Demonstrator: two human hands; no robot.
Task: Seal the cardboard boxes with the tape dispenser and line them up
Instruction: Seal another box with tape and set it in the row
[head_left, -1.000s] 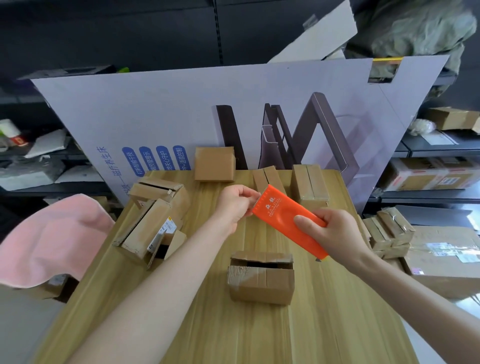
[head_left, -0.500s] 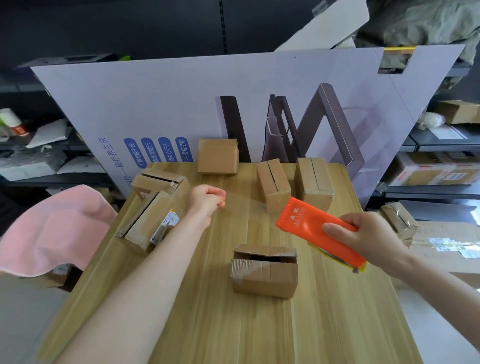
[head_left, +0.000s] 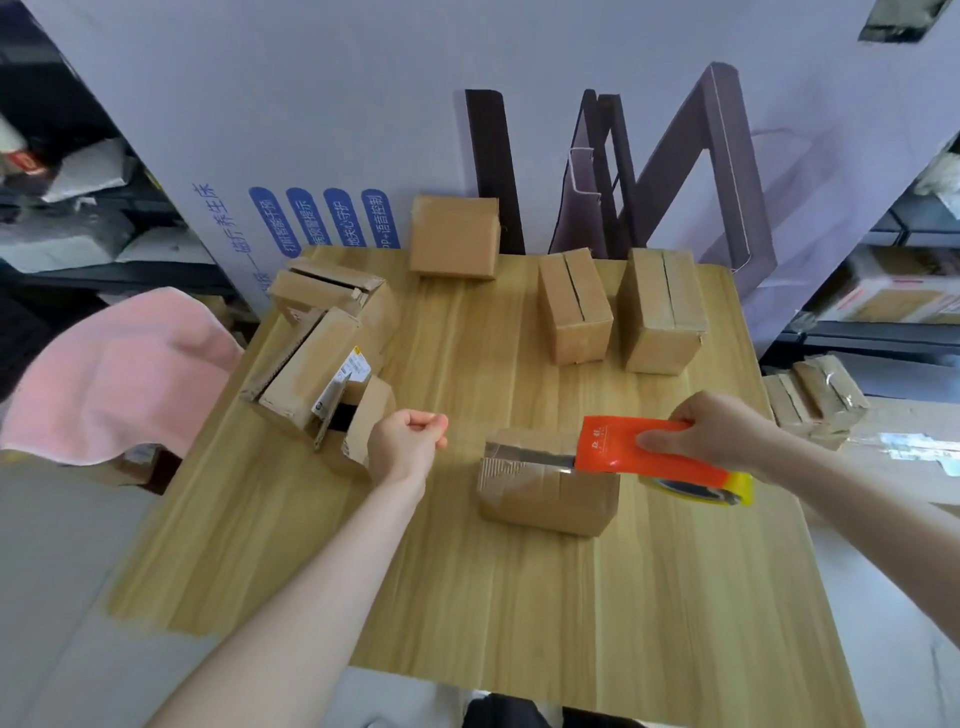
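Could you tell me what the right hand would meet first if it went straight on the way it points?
The right hand points left, gripping the tape dispenser, whose nose sits over the near cardboard box; that box's top comes first, though the height is unclear.

Dispenser (head_left: 639, 452): lowered from mid-air onto right end of box (head_left: 545, 493).
Left hand (head_left: 408, 444): off dispenser, drawn left, pinching tape (head_left: 530, 460).
Tape: stretched across box top.

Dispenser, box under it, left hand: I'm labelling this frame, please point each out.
Dispenser (head_left: 609, 448): head view, orange body.
Box (head_left: 545, 496): head view, front face.
Left hand (head_left: 408, 442): head view, back of the hand.
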